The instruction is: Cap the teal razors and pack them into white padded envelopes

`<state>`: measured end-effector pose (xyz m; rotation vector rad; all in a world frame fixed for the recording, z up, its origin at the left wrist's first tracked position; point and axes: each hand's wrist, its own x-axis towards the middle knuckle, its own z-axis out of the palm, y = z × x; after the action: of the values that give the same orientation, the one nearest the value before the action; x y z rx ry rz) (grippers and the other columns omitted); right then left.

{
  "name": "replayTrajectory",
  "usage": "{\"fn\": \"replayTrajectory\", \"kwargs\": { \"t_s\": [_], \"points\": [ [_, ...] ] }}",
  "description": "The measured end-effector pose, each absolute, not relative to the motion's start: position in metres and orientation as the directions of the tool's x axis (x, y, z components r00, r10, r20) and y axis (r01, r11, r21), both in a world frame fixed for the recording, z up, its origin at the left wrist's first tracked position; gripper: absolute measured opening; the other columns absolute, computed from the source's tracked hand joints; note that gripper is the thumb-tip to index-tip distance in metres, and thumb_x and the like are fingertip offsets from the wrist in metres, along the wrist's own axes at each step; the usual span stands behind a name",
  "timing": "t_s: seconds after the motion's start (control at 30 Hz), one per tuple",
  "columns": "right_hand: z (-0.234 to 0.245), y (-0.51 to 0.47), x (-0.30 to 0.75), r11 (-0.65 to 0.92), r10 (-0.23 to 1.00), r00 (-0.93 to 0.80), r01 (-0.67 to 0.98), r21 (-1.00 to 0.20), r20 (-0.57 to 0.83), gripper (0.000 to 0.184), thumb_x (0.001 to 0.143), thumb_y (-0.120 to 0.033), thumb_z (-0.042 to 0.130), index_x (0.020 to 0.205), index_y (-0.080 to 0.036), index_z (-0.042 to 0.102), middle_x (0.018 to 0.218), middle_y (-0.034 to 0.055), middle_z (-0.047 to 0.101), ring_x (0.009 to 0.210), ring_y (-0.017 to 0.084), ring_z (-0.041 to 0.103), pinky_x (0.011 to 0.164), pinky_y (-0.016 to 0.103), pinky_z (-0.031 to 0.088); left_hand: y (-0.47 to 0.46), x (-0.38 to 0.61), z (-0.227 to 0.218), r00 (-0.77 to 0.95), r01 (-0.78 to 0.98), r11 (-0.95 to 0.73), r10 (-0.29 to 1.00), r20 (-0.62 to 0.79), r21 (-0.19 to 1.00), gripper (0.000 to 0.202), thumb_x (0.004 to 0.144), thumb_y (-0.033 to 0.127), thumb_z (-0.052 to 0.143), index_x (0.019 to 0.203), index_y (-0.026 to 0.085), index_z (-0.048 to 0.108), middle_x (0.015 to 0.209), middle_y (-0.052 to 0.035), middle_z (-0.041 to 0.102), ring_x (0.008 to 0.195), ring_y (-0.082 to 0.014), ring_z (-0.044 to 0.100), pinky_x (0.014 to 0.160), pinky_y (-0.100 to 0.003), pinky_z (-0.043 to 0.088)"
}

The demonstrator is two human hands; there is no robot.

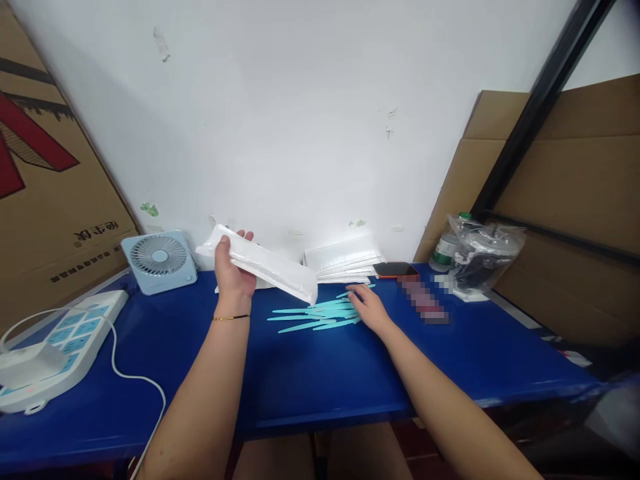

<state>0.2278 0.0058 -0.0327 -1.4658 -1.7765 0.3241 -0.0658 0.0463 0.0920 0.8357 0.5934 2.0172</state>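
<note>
My left hand (235,270) grips a long white plastic-wrapped packet (273,265), thumb on top, and holds it tilted above the table. Below and to the right of the packet lies a loose pile of thin, tapered turquoise plastic sticks (315,315). At the pile's right end, my right hand (367,307) has its fingers closed around a turquoise stick (343,295). Part of that stick is hidden by the fingers. Behind the pile, a stack of white flat packets (345,260) leans near the wall.
On the blue table (320,387), a light blue fan (160,260) and a white power strip (75,340) with a cable stand left. At right are a phone (396,270), a bottle (444,253) and a clear plastic bag (483,260). Cardboard (55,167) borders the left side.
</note>
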Motion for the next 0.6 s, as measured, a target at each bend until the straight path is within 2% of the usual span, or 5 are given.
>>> {"fn": "replayTrajectory", "kwargs": {
  "t_s": [0.13, 0.23, 0.37, 0.5, 0.6],
  "points": [
    [-0.032, 0.01, 0.244, 0.282, 0.884, 0.053, 0.732, -0.619, 0.465, 0.034, 0.086, -0.033, 0.041, 0.109, -0.021, 0.062, 0.111, 0.0063, 0.061, 0.105, 0.021, 0.056, 0.093, 0.034, 0.042, 0.049, -0.101, 0.08, -0.559, -0.51, -0.533, 0.802, 0.211, 0.675, 0.031, 0.07, 0.041, 0.057, 0.097, 0.025, 0.054, 0.092, -0.0026, 0.06, 0.094, -0.0182, 0.062, 0.086, -0.033, 0.05],
    [-0.034, 0.016, 0.264, 0.18, 0.876, 0.151, 0.779, -0.601, 0.457, 0.038, 0.083, -0.024, 0.038, 0.114, -0.021, 0.06, 0.119, 0.0065, 0.058, 0.11, 0.023, 0.053, 0.095, 0.036, 0.04, 0.043, -0.118, 0.085, -0.619, -0.269, -0.655, 0.679, 0.394, 0.706, 0.045, 0.065, 0.032, 0.066, 0.107, 0.026, 0.051, 0.096, -0.0011, 0.06, 0.089, -0.0162, 0.062, 0.085, -0.032, 0.049],
    [-0.041, 0.023, 0.28, 0.021, 0.93, 0.18, 0.844, -0.537, 0.319, 0.043, 0.082, -0.023, 0.038, 0.12, -0.022, 0.058, 0.126, 0.0078, 0.054, 0.116, 0.027, 0.048, 0.098, 0.042, 0.037, 0.04, -0.131, 0.083, -0.202, 0.272, -0.622, 0.71, 0.675, 0.735, 0.068, 0.056, 0.031, 0.074, 0.119, 0.025, 0.05, 0.097, -0.004, 0.064, 0.092, -0.0218, 0.062, 0.089, -0.037, 0.045],
    [-0.045, 0.024, 0.273, -0.014, 0.964, 0.133, 0.889, -0.457, 0.229, 0.043, 0.085, -0.029, 0.038, 0.124, -0.026, 0.056, 0.133, 0.0068, 0.049, 0.128, 0.032, 0.034, 0.103, 0.052, 0.027, 0.042, -0.131, 0.05, 0.193, 0.761, -0.374, 0.911, 0.365, 0.529, 0.082, 0.046, 0.042, 0.078, 0.122, 0.025, 0.053, 0.115, -0.0138, 0.061, 0.111, -0.0358, 0.054, 0.099, -0.05, 0.033],
    [-0.043, 0.019, 0.259, 0.018, 0.98, 0.073, 0.894, -0.448, 0.186, 0.044, 0.087, -0.029, 0.036, 0.125, -0.026, 0.056, 0.133, 0.0065, 0.048, 0.129, 0.031, 0.032, 0.105, 0.05, 0.025, 0.033, -0.107, 0.022, 0.226, 0.908, -0.301, 0.938, 0.264, 0.291, 0.118, 0.038, 0.057, 0.078, 0.14, 0.017, 0.031, 0.143, -0.0234, 0.031, 0.135, -0.0438, 0.017, 0.104, -0.059, 0.017]
  ]
}}
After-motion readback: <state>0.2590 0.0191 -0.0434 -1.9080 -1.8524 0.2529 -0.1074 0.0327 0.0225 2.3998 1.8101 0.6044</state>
